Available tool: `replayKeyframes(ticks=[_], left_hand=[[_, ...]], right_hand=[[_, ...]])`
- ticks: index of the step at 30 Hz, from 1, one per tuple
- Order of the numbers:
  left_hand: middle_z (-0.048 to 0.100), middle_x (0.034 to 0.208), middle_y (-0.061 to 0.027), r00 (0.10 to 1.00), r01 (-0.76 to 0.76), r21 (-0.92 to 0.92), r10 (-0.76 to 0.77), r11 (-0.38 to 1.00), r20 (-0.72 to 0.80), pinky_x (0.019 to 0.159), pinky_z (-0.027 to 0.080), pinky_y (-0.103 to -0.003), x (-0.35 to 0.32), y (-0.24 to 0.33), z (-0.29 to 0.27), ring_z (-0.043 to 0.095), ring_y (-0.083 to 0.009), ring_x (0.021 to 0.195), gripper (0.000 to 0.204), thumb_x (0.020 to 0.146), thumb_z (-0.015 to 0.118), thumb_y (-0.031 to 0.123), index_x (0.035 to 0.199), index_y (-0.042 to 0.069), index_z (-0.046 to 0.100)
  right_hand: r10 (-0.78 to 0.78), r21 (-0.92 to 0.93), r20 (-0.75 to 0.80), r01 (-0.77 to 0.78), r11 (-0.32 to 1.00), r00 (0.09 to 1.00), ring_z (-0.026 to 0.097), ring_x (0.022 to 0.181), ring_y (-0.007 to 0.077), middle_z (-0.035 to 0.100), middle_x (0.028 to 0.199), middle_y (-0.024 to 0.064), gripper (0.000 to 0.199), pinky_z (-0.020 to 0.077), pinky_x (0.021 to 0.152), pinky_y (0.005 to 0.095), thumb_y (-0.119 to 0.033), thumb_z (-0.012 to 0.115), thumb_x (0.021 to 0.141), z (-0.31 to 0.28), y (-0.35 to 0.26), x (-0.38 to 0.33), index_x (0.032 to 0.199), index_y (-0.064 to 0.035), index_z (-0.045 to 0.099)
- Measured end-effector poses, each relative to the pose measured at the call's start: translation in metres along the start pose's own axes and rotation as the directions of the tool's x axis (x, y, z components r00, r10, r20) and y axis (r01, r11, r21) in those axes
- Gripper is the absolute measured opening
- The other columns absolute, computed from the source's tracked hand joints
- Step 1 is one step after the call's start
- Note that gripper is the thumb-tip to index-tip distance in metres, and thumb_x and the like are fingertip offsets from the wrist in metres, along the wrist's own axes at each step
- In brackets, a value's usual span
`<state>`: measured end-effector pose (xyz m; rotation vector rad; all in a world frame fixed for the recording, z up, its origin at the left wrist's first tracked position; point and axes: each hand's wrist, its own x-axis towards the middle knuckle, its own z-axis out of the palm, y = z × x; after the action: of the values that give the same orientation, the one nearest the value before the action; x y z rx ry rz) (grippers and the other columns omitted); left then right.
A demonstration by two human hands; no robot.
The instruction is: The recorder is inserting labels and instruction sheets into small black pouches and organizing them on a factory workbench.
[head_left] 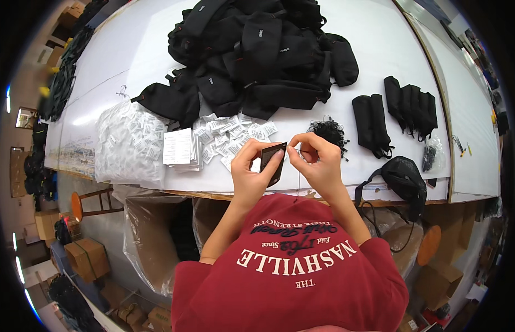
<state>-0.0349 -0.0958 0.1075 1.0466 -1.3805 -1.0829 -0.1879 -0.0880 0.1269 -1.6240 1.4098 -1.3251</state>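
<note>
Cardboard boxes stand near the white table; left hand holds black card

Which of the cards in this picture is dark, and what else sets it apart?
The black card gripped in the left hand. The white cards lie stacked on the table, untouched.

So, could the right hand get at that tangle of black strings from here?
Likely yes: the black tangle lies on the table just beyond the right hand, with nothing seen lying on it, though that hand is busy beside the black tag.
</note>
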Motion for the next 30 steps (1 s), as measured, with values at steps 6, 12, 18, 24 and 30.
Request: replayKeyframes(ticks=[6, 12, 18, 24, 30], left_hand=[[0.056, 0.072, -0.004, 0.993, -0.122, 0.172, 0.12, 0.978, 0.022, 0.06, 0.042, -0.023, 0.003, 0.01, -0.002, 0.053, -0.0107, 0.064, 0.015, 0.075, 0.069, 0.002, 0.09, 0.001, 0.066], [0.055, 0.074, -0.0027, 0.969, -0.119, -0.004, 0.117, 0.993, 0.22, 0.063, 0.04, -0.022, 0.01, 0.002, -0.013, 0.052, -0.0086, 0.069, 0.009, 0.083, 0.063, 0.006, 0.089, -0.001, 0.065], [0.053, 0.085, 0.0016, 0.808, 0.402, -0.204, -0.242, 0.892, 0.537, 0.07, 0.039, -0.019, 0.01, -0.008, -0.013, 0.048, -0.0041, 0.077, 0.01, 0.094, 0.053, 0.014, 0.095, 0.004, 0.052], [0.053, 0.086, 0.0012, 0.747, 0.458, -0.106, -0.317, 0.883, 0.584, 0.069, 0.04, -0.019, 0.013, -0.006, -0.006, 0.051, -0.0042, 0.079, 0.01, 0.094, 0.053, 0.014, 0.094, 0.004, 0.052], [0.052, 0.084, 0.002, 0.713, 0.515, -0.149, -0.325, 0.844, 0.621, 0.069, 0.039, -0.019, 0.019, -0.004, 0.008, 0.048, -0.0036, 0.078, 0.01, 0.093, 0.055, 0.014, 0.094, 0.004, 0.052]], right_hand=[[0.079, 0.021, 0.047, -0.08, 0.997, 0.996, 0.036, 0.049, 0.0057, 0.041, 0.055, -0.0012, 0.009, 0.0297, 0.046, 0.0226, -0.007, 0.067, 0.076, 0.003, 0.001, 0.0, 0.082, -0.0036, 0.062], [0.218, 0.256, 0.193, -0.264, 0.93, 0.957, 0.048, 0.059, 0.0027, 0.054, 0.066, -0.0022, 0.009, 0.0351, 0.054, 0.0176, -0.006, 0.068, 0.079, -0.013, 0.013, 0.0, 0.085, -0.0023, 0.062], [0.117, 0.177, 0.357, -0.19, 0.966, 0.927, 0.046, 0.054, 0.0045, 0.055, 0.061, -0.0004, 0.01, 0.0358, 0.052, 0.0201, -0.007, 0.07, 0.077, -0.025, 0.013, -0.005, 0.082, -0.0022, 0.063], [0.165, 0.178, 0.37, -0.244, 0.953, 0.914, 0.048, 0.055, 0.0045, 0.055, 0.06, -0.0005, 0.011, 0.0373, 0.053, 0.0195, -0.009, 0.07, 0.077, -0.03, 0.021, -0.01, 0.083, -0.0028, 0.064], [0.144, 0.252, 0.327, -0.233, 0.939, 0.934, 0.049, 0.057, 0.0036, 0.055, 0.061, -0.0019, 0.011, 0.0375, 0.053, 0.0186, -0.011, 0.068, 0.081, -0.039, 0.035, -0.017, 0.086, -0.0033, 0.062]])
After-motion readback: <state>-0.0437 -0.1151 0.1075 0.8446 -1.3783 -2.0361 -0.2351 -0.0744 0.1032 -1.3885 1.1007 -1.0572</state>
